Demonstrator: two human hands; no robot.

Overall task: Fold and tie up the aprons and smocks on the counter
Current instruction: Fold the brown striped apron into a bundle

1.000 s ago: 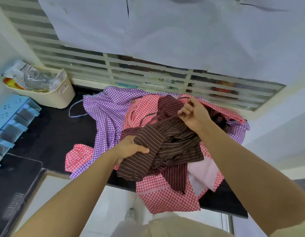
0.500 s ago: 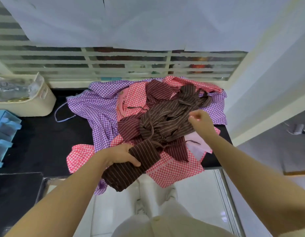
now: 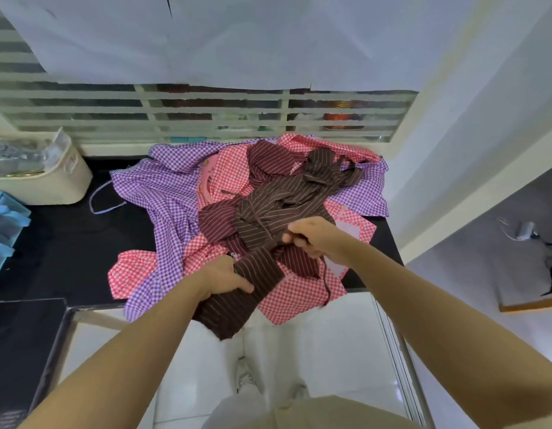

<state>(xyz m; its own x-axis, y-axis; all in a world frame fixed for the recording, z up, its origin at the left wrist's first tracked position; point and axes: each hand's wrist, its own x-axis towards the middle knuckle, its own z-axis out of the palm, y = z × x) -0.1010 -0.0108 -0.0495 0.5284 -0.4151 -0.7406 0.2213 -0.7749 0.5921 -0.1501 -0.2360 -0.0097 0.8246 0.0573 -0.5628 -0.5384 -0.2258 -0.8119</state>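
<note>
Left hand (image 3: 225, 278) grips folded brown striped apron (image 3: 243, 292), right hand (image 3: 311, 238) pinches its strap (image 3: 325, 280); tugging risks unrolling the bundle or snagging the pile.

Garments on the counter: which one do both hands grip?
The brown striped apron: left hand and right hand grip it; checked ones lie unheld.

Both arms are bare, from the left hand (image 3: 225, 278) and the right hand (image 3: 315, 236) back along the forearms (image 3: 129, 351) as far as one can see. Below them hangs a beige garment (image 3: 324, 413) (a seam or fold crosses it), beside what looks like a paler trouser leg (image 3: 234, 408), and light-coloured trainers (image 3: 244, 377).
</note>
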